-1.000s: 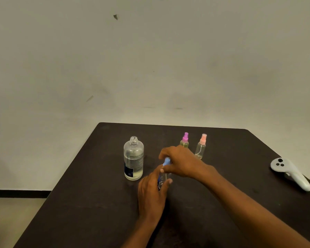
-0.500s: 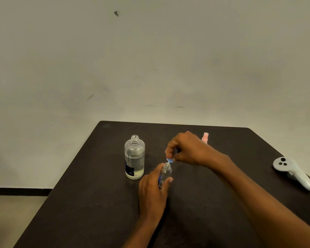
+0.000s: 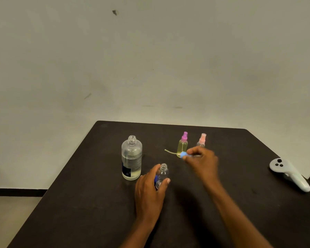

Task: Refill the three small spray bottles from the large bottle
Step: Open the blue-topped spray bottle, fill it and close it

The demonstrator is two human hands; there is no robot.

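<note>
While left fingers [image 3: 166, 181] wrap the uncapped bottle [image 3: 163, 171] and right fingers [image 3: 191, 156] pinch its sprayer [image 3: 183, 154], we must next park it and pour.

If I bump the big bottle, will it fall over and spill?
It could probably tip: the large bottle is tall and fairly narrow. It would likely spill, since its neck has no cap. The liquid low inside may steady it a little.
</note>
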